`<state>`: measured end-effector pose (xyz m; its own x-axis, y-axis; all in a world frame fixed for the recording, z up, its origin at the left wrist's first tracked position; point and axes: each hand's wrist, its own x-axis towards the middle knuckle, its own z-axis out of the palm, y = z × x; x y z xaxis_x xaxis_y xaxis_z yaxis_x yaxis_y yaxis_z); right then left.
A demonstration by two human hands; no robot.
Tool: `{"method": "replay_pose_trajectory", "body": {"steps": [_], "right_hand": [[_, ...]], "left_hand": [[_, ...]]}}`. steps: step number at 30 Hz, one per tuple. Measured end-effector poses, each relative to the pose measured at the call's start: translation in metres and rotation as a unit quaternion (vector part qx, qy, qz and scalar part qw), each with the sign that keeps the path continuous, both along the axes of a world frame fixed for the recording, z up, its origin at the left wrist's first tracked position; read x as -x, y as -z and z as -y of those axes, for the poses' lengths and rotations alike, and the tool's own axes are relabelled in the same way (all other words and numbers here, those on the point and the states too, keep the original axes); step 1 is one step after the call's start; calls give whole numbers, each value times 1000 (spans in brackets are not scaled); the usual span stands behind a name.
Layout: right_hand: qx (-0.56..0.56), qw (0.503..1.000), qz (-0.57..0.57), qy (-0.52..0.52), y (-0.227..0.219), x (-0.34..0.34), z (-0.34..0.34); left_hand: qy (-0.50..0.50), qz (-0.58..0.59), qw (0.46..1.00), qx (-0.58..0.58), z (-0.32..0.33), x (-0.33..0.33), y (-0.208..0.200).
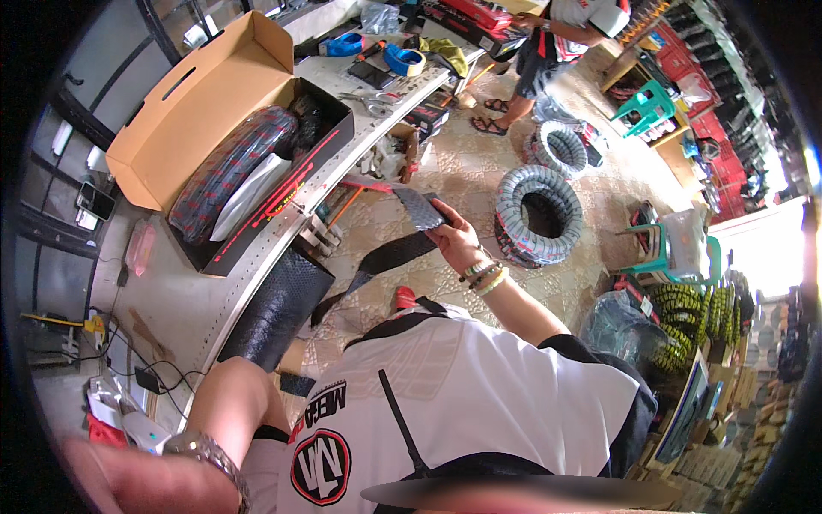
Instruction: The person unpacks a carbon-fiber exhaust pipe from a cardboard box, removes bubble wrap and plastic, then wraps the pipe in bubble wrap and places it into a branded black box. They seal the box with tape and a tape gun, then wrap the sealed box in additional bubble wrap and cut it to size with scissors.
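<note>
My right hand (455,242) pinches the end of a black bubble wrap strip (417,208) out beyond the bench edge. More of the strip (390,259) hangs in a curve below that hand. My left hand (128,480) is near the lower left rim, smeared by motion, so its fingers cannot be made out. A black bubble wrap roll (278,304) stands against the bench's front side. On the bench lies an open cardboard box (193,103) holding a plastic-wrapped bundle with red marks (240,163) and a white sheet (253,199).
The workbench (321,163) carries scissors (372,104), a blue tape roll (404,60) and a phone (96,201). Wrapped tires (538,214) stand on the tiled floor. A co-worker (556,43) is at the far end. Yellow-striped tires (685,313) and a green chair (646,107) are at right.
</note>
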<state>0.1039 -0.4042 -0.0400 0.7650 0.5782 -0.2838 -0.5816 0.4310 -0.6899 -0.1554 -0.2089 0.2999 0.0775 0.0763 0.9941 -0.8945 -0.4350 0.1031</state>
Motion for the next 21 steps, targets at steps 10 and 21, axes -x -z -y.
{"method": "replay_pose_trajectory", "body": {"steps": [10, 21], "right_hand": [[185, 970, -103, 116, 50, -87, -74], [691, 505, 435, 280, 78, -93, -69]], "left_hand": [[-198, 55, 978, -48, -33, -29, 18], [-307, -329, 855, 259, -230, -165, 201]]}}
